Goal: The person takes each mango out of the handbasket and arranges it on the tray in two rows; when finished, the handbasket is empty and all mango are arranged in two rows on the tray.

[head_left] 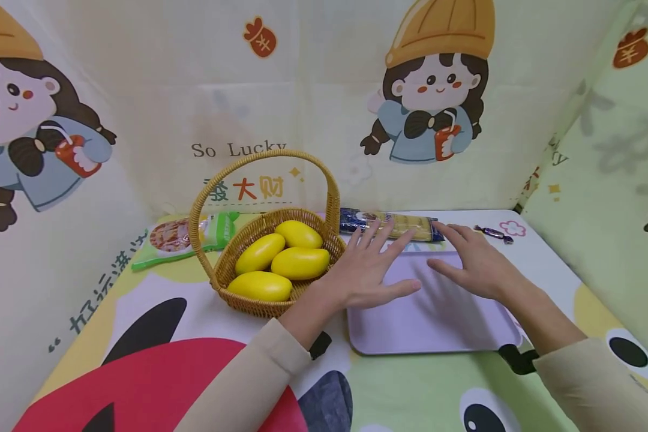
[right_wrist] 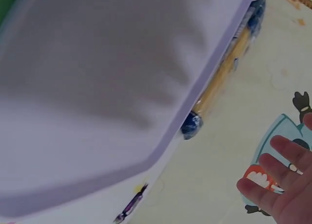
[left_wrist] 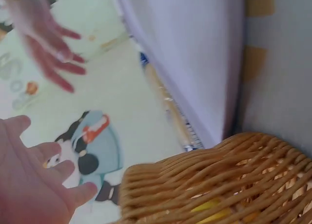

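Note:
My left hand (head_left: pixel 364 270) is held over the left part of a lilac tray (head_left: pixel 432 330), fingers spread and holding nothing. Beside it, my right hand (head_left: pixel 477 264) hovers over the tray's right half, its fingers extended and nothing in its grasp. The right wrist view has the shadow of fingers on the tray floor, where no object lies. Just left of my left hand stands a wicker basket (head_left: pixel 254 307) with a tall hoop handle, containing several yellow mangoes (head_left: pixel 259 286).
Behind the tray lies a clear and blue packet of long yellowish food (head_left: pixel 421 228). A small purple wrapped candy (head_left: pixel 495 234) is at the back right. On the basket's left rests a green and white food bag (head_left: pixel 183 239). Printed cloth walls (head_left: pixel 313 108) enclose the table.

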Motion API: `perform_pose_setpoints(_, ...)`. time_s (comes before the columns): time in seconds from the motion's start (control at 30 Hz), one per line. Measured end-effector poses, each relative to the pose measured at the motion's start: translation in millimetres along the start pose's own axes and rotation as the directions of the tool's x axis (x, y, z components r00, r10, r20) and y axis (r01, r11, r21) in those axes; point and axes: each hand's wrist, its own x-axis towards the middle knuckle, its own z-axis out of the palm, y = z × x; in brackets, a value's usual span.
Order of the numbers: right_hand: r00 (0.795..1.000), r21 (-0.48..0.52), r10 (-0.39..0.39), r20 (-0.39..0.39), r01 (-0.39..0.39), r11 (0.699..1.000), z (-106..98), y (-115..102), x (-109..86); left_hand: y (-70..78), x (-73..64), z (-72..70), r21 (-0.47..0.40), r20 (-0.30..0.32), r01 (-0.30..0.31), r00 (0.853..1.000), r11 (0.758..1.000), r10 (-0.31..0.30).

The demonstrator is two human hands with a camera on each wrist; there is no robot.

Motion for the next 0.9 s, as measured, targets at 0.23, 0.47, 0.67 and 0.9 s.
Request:
perform_pose_setpoints(0.23, 0.999, 0.131, -0.034, -0.02, 0.037, 0.991, -10, -11, 9.3, 3.3, -26.7, -20.3, -0.252, -0.074, 0.036, 0.996, 0.967, -0.057)
perform_pose_setpoints(0.47, 0.998, 0.261, -0.067, -0.008, 0.066, 0.963, -17, -30, 20.7, 6.5, -49.7, -37.6, -0.459, -0.108, 0.05, 0.988, 0.887, -0.111)
perform_pose_setpoints(0.67, 0.997, 0.34, -0.079, 0.013, 0.07, 0.938, -21, -46, 29.2, 6.5, -72.1, -59.6, -0.619, -0.125, 0.014, 0.985, 0.786, -0.116)
perform_pose_setpoints(0.9, 0.993, 0.381, -0.11, 0.035, 0.088, 0.92, -26, -63, 41.5, -3.6, -103.2, -77.9, -0.704, -0.202, -0.06, 0.972, 0.708, -0.118)
